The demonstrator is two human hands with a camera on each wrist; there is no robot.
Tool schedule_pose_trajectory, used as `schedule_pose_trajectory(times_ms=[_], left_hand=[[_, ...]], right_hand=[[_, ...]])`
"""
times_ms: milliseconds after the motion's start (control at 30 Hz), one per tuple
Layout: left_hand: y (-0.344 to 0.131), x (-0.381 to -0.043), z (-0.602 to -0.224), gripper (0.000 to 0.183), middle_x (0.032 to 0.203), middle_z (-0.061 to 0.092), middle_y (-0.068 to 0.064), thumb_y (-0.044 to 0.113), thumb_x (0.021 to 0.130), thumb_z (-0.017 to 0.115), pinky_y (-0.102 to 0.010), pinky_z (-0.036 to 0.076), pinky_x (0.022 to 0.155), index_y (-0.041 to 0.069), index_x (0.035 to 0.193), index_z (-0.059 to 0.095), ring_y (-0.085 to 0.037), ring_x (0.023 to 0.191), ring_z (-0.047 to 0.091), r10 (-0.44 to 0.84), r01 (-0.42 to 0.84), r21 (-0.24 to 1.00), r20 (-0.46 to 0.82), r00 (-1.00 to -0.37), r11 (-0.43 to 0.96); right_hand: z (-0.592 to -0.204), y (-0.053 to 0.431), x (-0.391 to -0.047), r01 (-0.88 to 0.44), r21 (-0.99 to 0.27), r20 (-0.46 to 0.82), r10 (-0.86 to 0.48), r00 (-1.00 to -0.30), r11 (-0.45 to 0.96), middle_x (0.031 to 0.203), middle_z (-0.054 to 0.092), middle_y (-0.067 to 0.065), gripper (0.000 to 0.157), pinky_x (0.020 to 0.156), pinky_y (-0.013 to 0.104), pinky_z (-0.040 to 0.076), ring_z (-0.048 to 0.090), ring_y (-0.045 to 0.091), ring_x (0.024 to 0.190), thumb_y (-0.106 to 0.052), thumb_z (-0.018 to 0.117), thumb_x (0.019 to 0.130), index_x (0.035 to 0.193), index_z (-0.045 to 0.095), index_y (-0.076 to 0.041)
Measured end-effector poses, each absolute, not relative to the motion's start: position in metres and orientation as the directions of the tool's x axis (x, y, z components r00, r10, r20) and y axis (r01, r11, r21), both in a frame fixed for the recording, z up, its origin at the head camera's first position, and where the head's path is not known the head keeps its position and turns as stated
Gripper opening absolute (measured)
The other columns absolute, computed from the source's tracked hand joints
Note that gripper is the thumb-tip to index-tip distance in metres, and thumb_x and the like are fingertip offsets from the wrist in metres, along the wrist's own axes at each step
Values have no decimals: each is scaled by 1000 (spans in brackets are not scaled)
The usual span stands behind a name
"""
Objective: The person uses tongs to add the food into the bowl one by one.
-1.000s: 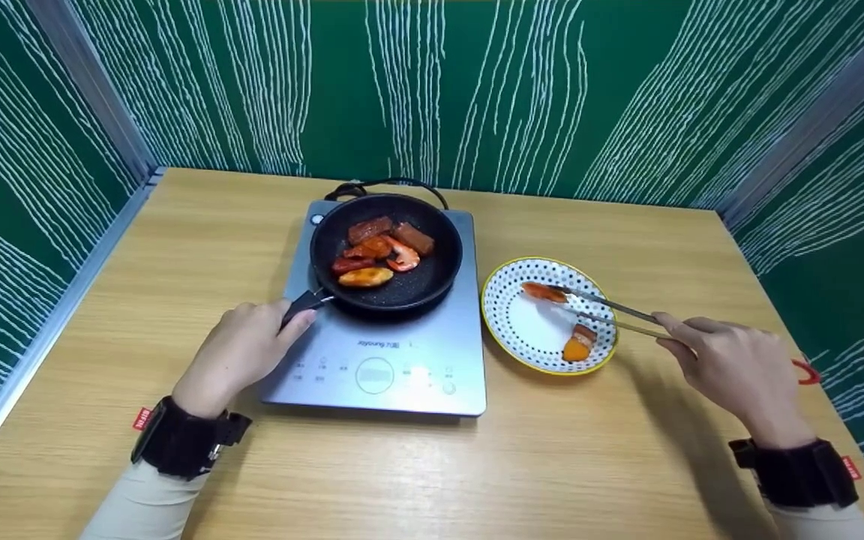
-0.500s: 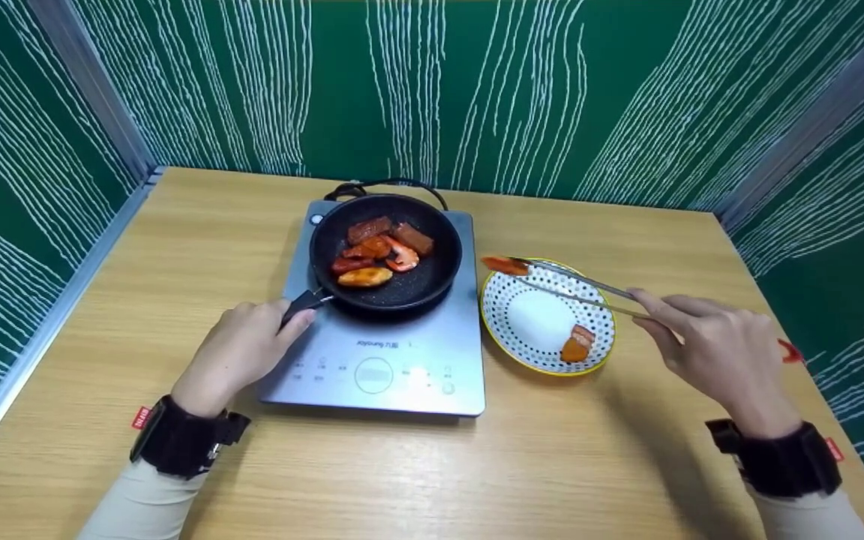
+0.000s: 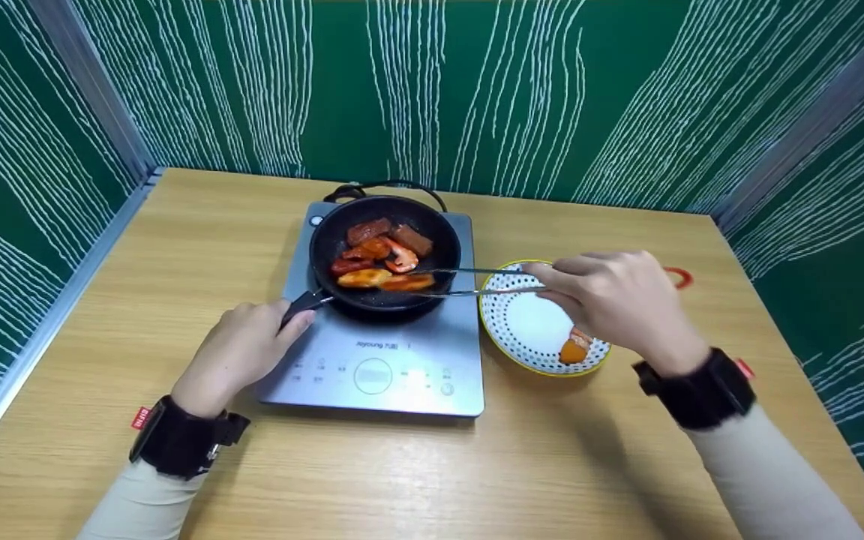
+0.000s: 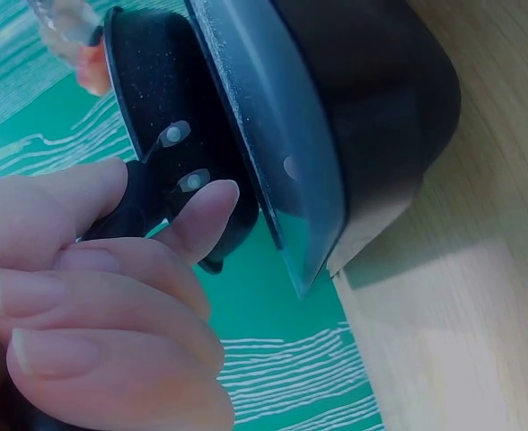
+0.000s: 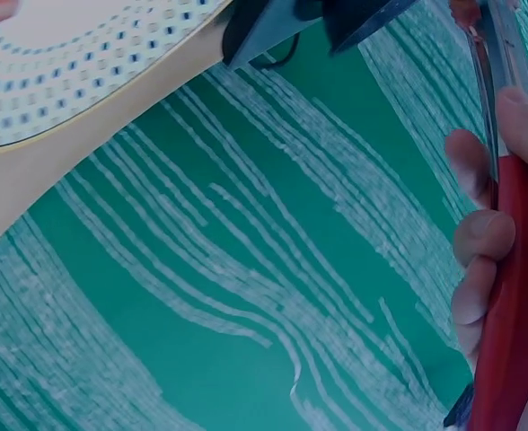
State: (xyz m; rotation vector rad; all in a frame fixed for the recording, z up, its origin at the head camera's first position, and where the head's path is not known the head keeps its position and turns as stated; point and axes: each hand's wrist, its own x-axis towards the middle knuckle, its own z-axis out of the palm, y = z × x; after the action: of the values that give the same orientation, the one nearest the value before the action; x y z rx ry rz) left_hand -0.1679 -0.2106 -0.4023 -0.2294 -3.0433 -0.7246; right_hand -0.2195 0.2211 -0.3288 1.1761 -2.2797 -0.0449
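My left hand [image 3: 241,356] grips the black handle [image 3: 301,307] of a frying pan [image 3: 333,229], thumb along it; the left wrist view shows the curled fingers [image 4: 111,305]. My right hand [image 3: 612,300] holds metal tongs [image 3: 488,271] with a red handle [image 5: 520,296], reaching leftward over the plate's far rim. At the tong tips, low inside the pan, lies an elongated orange-brown food piece [image 3: 408,283], beside a similar golden piece [image 3: 361,278]. A shrimp [image 3: 402,256], a dark red piece [image 3: 349,265] and brown meat slabs [image 3: 368,230] lie farther back in the pan.
The pan stands on a silver induction cooktop [image 3: 432,334] with a black cord [image 3: 409,181] behind it. To its right is a dotted, yellow-rimmed plate [image 3: 529,319] holding an orange piece [image 3: 573,352] and a pinkish piece. Green panels [image 3: 627,90] enclose the wooden table [image 3: 199,225].
My right hand has carried the elongated food piece in the tongs from the plate leftward into the pan, next to the golden piece. The left hand and pan have stayed in place.
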Motion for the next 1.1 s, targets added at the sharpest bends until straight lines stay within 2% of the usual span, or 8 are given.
schedule_pose_trajectory(times_ms=[200, 500, 667, 833, 1100], left_hand=[[-210, -168, -404, 39, 65, 41, -2, 46, 102, 47, -32, 31, 53, 12, 83, 53, -20, 57, 46, 135, 127, 463, 16, -991, 877], [-210, -169, -403, 39, 65, 42, -2, 46, 102, 47, -32, 32, 54, 12, 83, 54, -21, 58, 46, 129, 120, 463, 12, -992, 878], [-211, -168, -403, 40, 64, 40, -1, 46, 102, 47, -32, 31, 53, 12, 82, 54, -20, 57, 45, 131, 130, 460, 29, -991, 879], [-211, -168, -403, 39, 64, 40, -1, 45, 102, 47, -32, 31, 52, 12, 83, 54, -20, 56, 45, 133, 133, 460, 31, -991, 878], [-211, -168, -403, 39, 65, 41, -2, 45, 102, 47, -32, 31, 53, 12, 83, 54, -20, 57, 46, 133, 129, 465, 24, -991, 876]], right_hand=[[-326, 197, -232, -772, 278, 425, -794, -436, 572, 73, 67, 0, 25, 40, 28, 32, 56, 17, 50, -30, 68, 92, 115, 73, -21], [-326, 178, -235, -752, 331, 374, -811, -450, 570, 84, 72, 1, 28, 44, 32, 41, 63, 20, 59, -33, 64, 95, 119, 71, -22], [-331, 172, -234, -746, 355, 374, -817, -439, 563, 80, 70, 1, 26, 45, 34, 44, 63, 21, 60, -31, 61, 97, 118, 71, -20], [-330, 172, -232, -757, 338, 372, -818, -439, 560, 83, 71, 3, 27, 48, 36, 48, 65, 22, 64, -31, 62, 96, 118, 71, -18], [-328, 179, -228, -775, 274, 380, -804, -458, 570, 83, 70, 3, 31, 50, 34, 48, 64, 22, 63, -34, 67, 93, 119, 70, -18]])
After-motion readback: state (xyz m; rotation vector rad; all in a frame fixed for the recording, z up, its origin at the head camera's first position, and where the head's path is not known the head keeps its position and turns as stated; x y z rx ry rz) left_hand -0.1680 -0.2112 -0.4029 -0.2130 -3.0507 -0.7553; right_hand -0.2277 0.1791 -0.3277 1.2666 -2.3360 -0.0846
